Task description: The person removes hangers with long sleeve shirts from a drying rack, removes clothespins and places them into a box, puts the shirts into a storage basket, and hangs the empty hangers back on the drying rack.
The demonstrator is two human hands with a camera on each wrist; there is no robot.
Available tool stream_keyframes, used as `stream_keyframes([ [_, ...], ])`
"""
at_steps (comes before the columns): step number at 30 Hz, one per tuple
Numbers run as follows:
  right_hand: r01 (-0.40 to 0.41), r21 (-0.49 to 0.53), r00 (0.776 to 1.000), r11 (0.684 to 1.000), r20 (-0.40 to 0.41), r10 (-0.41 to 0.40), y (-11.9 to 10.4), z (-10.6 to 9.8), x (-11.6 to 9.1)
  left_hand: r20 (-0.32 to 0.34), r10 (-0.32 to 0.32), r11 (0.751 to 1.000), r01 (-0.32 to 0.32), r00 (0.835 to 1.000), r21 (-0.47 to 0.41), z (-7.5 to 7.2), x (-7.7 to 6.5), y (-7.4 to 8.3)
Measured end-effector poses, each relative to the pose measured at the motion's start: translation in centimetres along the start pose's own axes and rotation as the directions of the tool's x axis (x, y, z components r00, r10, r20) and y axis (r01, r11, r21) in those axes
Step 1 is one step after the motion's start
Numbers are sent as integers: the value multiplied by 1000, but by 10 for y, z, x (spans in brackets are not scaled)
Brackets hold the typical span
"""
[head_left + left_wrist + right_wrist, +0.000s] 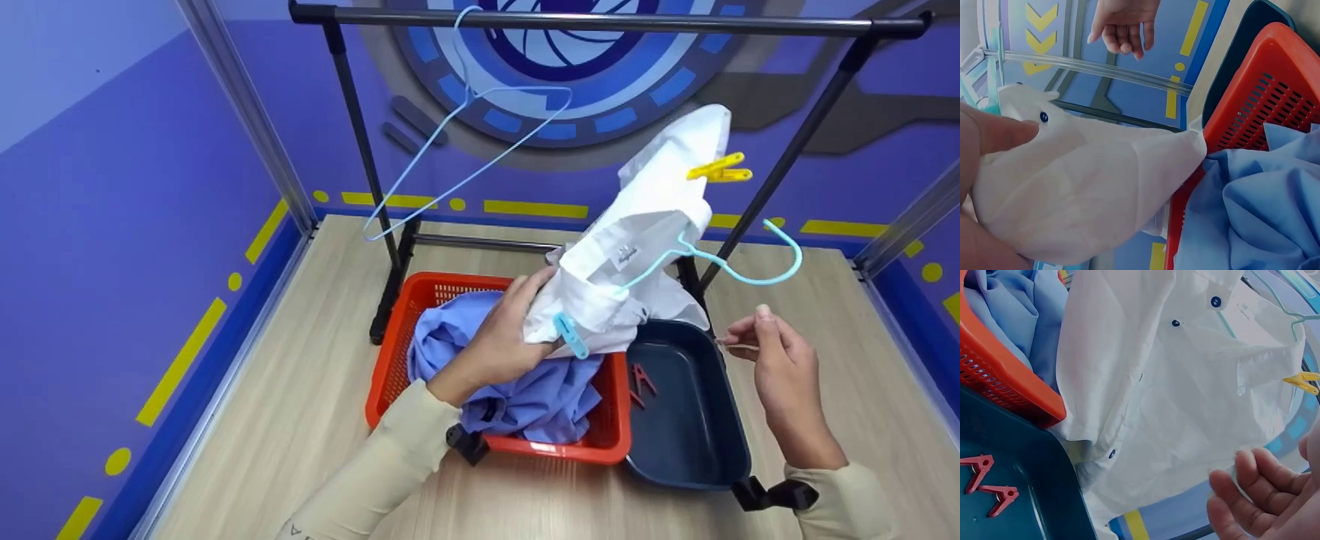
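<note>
My left hand (510, 330) grips a white button-up shirt (600, 247) near one shoulder, holding it tilted over the basket. A light-blue hanger (705, 255) sits inside the shirt, its hook sticking out to the right. One yellow clothespin (721, 169) is clipped at the far shoulder; a light-blue clothespin (571, 335) is at the near one, beside my left fingers. Dark buttons (1216, 301) run down the shirt front in the right wrist view. My right hand (787, 375) is apart from the shirt, right of the dark tray, its fingers loosely bent and holding nothing.
Blue cloth (525, 397) fills a red basket (386, 360). Beside it, a dark blue tray (690, 420) holds red clothespins (642, 381). Behind stands a black rack (637, 24), with a bare blue hanger (469, 96) on its top bar.
</note>
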State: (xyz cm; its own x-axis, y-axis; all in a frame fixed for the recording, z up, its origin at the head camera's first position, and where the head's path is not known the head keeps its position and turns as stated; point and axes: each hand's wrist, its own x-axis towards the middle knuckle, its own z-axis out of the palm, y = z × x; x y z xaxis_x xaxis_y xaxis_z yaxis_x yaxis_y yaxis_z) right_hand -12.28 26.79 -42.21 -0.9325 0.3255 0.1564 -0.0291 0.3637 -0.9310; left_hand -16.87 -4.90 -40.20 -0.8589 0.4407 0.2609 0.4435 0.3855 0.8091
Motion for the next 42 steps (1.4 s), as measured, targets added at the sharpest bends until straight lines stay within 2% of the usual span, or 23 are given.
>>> stream_keyframes([
  [6, -28, 204, 999, 979, -22, 33, -3, -3, 5, 50, 58, 998, -58, 997, -14, -2, -5, -10],
  [12, -35, 264, 999, 964, -12, 40, -9, -9, 10, 102, 66, 997, -63, 993, -33, -4, -10, -19],
  [21, 15, 331, 1000, 944, -25, -7, -27, -11, 21, 132, 87, 996, -89, 987, 13, -5, -15, -25],
  [32, 76, 233, 997, 969, 6, -79, -46, -13, 34, 184, 104, 992, -116, 978, 57, -7, -19, -32],
  [36, 61, 223, 996, 973, 46, -73, -51, -12, 36, 194, 119, 987, -137, 974, 86, -7, -21, -35],
  [42, 55, 157, 995, 986, 71, -67, -53, -12, 36, 204, 112, 984, -137, 973, 111, -6, -21, -37],
])
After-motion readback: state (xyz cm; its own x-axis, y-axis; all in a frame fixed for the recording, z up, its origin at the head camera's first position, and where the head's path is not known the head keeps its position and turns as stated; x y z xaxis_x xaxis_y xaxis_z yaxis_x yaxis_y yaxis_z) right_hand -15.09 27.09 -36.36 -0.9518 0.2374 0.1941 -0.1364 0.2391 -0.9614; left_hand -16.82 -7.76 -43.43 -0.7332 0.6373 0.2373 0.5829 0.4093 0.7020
